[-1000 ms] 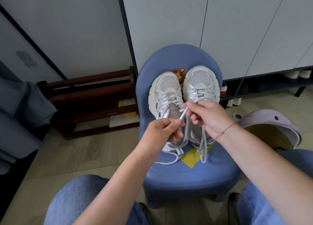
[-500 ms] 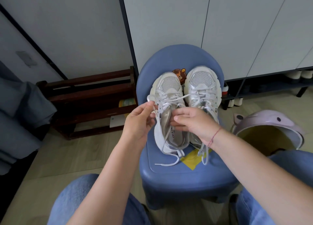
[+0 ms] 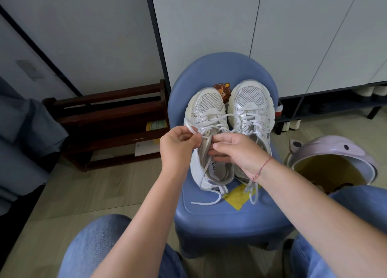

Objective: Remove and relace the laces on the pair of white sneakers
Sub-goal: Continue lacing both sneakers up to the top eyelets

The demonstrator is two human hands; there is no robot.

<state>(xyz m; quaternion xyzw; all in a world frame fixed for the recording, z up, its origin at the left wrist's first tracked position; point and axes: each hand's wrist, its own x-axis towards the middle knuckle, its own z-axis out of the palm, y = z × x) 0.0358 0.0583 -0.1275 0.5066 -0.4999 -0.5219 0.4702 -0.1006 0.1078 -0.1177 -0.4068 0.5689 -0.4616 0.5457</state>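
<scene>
Both sneakers are sitting side by side on the chair (image 3: 219, 217) seat, toes pointing at the chair back, heels toward the chair front; long axis of each is running front-to-back on the chair.

Left hand (image 3: 178, 145) is hovering over the chair's left edge, grip narrow, thumb and forefinger pinching a loop of lace (image 3: 193, 129); the loop is arching up and leading back toward the chair's middle, into the upper rows of the left sneaker (image 3: 207, 108).

Right hand (image 3: 236, 150) is lying over the chair's middle, grip curled on the left sneaker's tongue, thumb above, fingers tucked into the opening; whether a strand is also under those fingers, cannot tell.

Right sneaker (image 3: 249, 101), on the chair's right half, is looking fully laced; its ends are dangling toward the chair front.

A loose end (image 3: 209, 203) of the left sneaker's lace is trailing on the seat near the chair front.

Judging: unlacing of the left sneaker is only beginning; the rows are crossing the shoe side-to-side, so the pull should be going out toward the chair's left edge, in line with the strand; left hand is nearer the lace, right is better placed for holding the shoe down.
</scene>
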